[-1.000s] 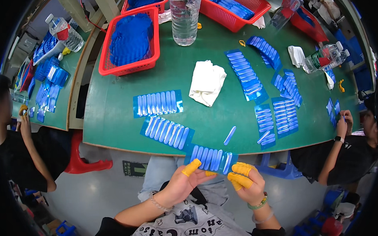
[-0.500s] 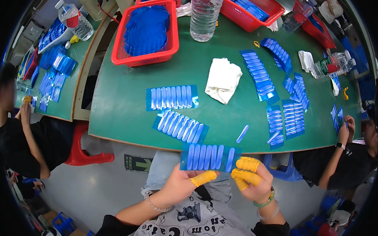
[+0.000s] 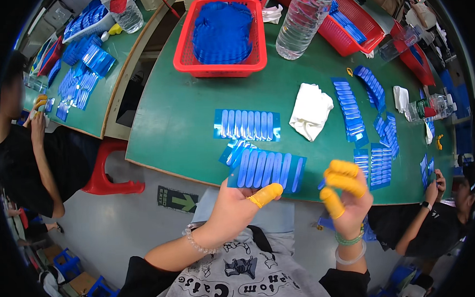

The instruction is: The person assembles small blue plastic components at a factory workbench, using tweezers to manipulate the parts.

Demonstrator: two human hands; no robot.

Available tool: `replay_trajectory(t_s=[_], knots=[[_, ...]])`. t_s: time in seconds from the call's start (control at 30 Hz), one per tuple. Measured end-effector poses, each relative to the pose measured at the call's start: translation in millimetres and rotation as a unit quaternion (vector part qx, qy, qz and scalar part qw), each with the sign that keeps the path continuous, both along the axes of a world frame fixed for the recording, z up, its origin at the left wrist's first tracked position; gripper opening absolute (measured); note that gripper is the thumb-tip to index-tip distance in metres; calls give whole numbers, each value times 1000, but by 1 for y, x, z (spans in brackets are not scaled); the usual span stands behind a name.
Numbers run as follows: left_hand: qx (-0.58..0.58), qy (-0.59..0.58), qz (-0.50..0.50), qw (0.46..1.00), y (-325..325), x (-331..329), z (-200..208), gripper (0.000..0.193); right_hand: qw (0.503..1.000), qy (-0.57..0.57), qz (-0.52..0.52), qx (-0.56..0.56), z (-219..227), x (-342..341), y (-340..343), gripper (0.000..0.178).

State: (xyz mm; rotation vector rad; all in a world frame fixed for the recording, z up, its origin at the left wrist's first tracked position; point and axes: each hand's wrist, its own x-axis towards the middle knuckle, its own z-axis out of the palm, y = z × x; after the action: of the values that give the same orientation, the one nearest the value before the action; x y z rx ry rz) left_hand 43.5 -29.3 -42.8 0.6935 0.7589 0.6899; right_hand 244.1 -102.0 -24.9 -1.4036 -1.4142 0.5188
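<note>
My left hand point(image 3: 234, 209) grips the lower edge of a blue film sheet point(image 3: 270, 169) bearing a row of long rounded strips, its thumb in a yellow finger cot. The rightmost strip stands a little apart from the others. To the right of that sheet, my right hand point(image 3: 350, 198) is raised and holds nothing that shows, with yellow cots on its thumb and fingers and a gap between them. One end of a loose blue strip point(image 3: 321, 184) peeks out beside its fingers. Beyond, another strip sheet point(image 3: 232, 151) is partly covered by the held one, and a further sheet point(image 3: 247, 125) lies flat.
A red basket point(image 3: 220, 69) of blue sheets and a water bottle point(image 3: 302, 26) stand at the back. A folded white cloth point(image 3: 310, 112) lies mid-table. Several strip sheets point(image 3: 349, 110) are to the right. People sit at both sides; a red stool point(image 3: 110, 168) is at left.
My right hand has let go of the sheet's right end and moved right, its fingers parting. My left hand still holds the sheet. The whole view has shifted.
</note>
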Motion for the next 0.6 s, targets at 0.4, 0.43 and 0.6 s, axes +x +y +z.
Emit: replay_trajectory(t_s=[0.4, 0.43, 0.6], knots=[[35, -46, -6, 998, 4, -3, 14, 34, 940, 261, 134, -174, 9, -15, 60, 31], [30, -50, 3, 998, 4, -1, 16, 35, 945, 253, 138, -153, 8, -15, 60, 33], [27, -48, -18, 998, 6, -1, 14, 37, 949, 242, 133, -150, 8, -13, 56, 35]])
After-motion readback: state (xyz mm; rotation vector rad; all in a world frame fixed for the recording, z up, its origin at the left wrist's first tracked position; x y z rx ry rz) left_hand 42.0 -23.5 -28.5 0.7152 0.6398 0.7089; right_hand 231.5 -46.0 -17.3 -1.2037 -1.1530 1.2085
